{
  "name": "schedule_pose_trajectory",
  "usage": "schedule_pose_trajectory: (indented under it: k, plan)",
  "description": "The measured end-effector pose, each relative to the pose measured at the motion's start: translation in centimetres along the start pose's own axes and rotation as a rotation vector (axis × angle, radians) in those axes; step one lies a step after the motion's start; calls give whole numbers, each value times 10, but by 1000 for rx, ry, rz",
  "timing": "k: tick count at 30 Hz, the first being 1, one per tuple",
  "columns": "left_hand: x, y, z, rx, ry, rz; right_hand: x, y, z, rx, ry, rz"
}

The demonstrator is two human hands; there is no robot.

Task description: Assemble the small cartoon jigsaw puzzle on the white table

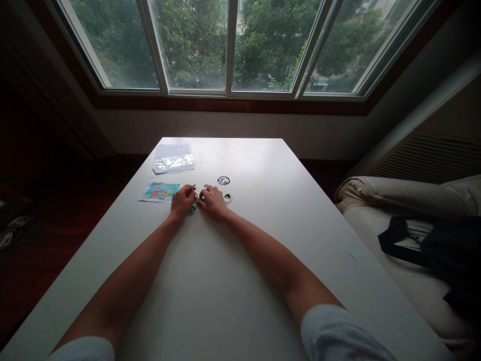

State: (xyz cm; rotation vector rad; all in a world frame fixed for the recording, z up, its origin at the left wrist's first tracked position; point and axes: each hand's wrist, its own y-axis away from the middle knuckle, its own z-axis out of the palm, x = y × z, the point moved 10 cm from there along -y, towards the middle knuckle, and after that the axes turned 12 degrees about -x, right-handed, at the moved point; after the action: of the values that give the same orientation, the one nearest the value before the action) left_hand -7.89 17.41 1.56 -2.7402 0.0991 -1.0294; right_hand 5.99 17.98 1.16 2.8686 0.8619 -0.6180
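My left hand (182,201) is closed over the white table (240,281), with small dark red and greenish pieces (191,190) showing at its fingertips. Below those fingers lies a little heap of teal pieces (192,209), too small to make out singly. Close on the right, my right hand (213,202) is palm down, its fingers bent toward the table and the thumb a little apart from them. Nothing can be seen in its grasp. Just beyond its fingertips is another tiny piece (206,185). A colourful cartoon picture sheet (161,191) lies left of my left hand.
A clear plastic packet (173,159) with white paper lies at the table's far left. Two round black-and-white items, one farther back (223,180) and one beside my right hand (228,198), rest flat. A pale sofa (391,193) with dark clothing (424,243) stands right.
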Motion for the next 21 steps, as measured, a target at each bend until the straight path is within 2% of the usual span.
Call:
schedule_pose_trajectory:
  k: [5,12,21]
  plan:
    - [2,1,1,6,-15,27,2,-1,2,13,-20,-13]
    - [6,2,-2,16,-27,45,2,3,0,99,-42,-39]
    - [17,2,3,-25,-150,107,24,5,-19,296,-369,5]
